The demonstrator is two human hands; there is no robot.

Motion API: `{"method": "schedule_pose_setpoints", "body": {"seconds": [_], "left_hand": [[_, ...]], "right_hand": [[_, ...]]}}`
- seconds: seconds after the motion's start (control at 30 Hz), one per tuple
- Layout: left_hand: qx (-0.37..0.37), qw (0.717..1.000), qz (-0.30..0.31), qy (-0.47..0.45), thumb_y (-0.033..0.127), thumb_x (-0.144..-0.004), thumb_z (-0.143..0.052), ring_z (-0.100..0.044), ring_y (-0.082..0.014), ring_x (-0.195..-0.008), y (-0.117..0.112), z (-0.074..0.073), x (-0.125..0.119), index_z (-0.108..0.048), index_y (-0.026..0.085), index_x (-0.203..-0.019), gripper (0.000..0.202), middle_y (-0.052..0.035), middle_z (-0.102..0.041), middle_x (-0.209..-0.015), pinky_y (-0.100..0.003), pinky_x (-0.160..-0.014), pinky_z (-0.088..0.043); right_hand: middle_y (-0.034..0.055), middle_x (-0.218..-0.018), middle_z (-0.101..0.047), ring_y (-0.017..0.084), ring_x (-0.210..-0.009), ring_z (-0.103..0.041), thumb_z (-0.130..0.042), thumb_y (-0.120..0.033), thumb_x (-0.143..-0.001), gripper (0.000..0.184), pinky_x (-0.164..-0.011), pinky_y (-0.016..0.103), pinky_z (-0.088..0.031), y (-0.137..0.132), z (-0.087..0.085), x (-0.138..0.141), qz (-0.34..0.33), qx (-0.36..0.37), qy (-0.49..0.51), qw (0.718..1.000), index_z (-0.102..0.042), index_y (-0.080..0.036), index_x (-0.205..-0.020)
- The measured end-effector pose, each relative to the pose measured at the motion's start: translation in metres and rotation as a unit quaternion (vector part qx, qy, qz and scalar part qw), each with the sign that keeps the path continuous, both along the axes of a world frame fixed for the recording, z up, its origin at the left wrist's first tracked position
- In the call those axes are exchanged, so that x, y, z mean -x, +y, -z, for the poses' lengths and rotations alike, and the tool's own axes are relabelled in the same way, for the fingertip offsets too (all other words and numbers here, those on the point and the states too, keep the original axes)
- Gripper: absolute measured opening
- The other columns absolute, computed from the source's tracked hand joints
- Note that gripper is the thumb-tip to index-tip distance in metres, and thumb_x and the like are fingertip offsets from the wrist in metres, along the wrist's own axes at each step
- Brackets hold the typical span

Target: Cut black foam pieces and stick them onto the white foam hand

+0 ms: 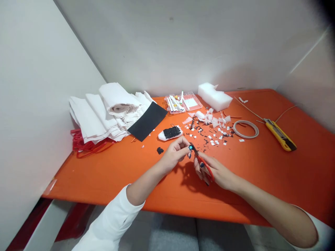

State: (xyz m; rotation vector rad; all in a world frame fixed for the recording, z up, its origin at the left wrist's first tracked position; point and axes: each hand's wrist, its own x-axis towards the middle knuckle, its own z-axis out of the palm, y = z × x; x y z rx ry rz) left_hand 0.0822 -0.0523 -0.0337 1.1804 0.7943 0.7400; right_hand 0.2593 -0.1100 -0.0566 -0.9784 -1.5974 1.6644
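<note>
My right hand [209, 169] is closed around red-handled scissors [206, 166], whose dark blades point up and left at my left fingertips. Thumb and fingers of my left hand [178, 151] pinch together beside the blade tips; a small dark piece seems to be there, too little of it showing to name. Just beyond my left hand lies a white foam piece [170, 132] covered with overlapping black scale-like bits. To its lower left is a small pile of black cut pieces [160, 150]. A black rectangular sheet [148, 121] leans against the white cloth stack.
Folded white cloth [96, 116] sits at the left over red plastic [83, 143]. Behind are a clear case of markers [176, 103] and a white foam block [214, 96]. Scraps [214, 134], a tape roll [245, 129] and a yellow box cutter [280, 134] lie rightward on the orange table [110, 177].
</note>
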Motion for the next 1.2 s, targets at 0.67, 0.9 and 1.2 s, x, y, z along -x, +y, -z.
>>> {"method": "schedule_pose_setpoints", "body": {"seconds": [0.67, 0.9, 1.2], "left_hand": [[-0.023, 0.996, -0.069, 0.055, 0.04, -0.07, -0.074, -0.035, -0.0008, -0.043, 0.002, -0.001, -0.003, -0.06, 0.016, -0.082, 0.03, 0.0024, -0.059, -0.073, -0.016, -0.04, -0.027], [-0.027, 0.993, -0.104, 0.057, 0.038, -0.069, -0.075, -0.04, -0.0037, -0.048, 0.005, 0.002, -0.002, -0.068, 0.015, -0.085, 0.029, -0.004, -0.068, -0.081, -0.019, -0.041, -0.024], [0.055, 0.991, -0.112, 0.036, 0.041, -0.062, -0.08, -0.028, -0.0002, -0.04, 0.005, 0.001, -0.002, -0.065, 0.013, -0.08, 0.036, 0.0022, -0.058, -0.063, -0.018, -0.039, -0.016]], "right_hand": [[-0.0043, -0.057, -0.054, 0.009, -0.037, -0.05, -0.041, -0.066, -0.087, 0.047, -0.03, 0.018, -0.03, 0.012, 0.001, -0.003, 0.101, 0.116, 0.048, 0.987, -0.047, -0.02, -0.085], [-0.0029, -0.064, -0.056, 0.009, -0.042, -0.054, -0.04, -0.059, -0.091, 0.041, -0.034, 0.019, -0.033, 0.006, 0.001, -0.003, 0.044, 0.082, 0.044, 0.995, -0.047, -0.019, -0.089], [-0.0017, -0.072, -0.054, 0.009, -0.048, -0.052, -0.039, -0.062, -0.091, 0.043, -0.045, 0.021, -0.039, 0.005, 0.001, -0.006, 0.014, 0.017, 0.007, 1.0, -0.048, -0.02, -0.093]]}}
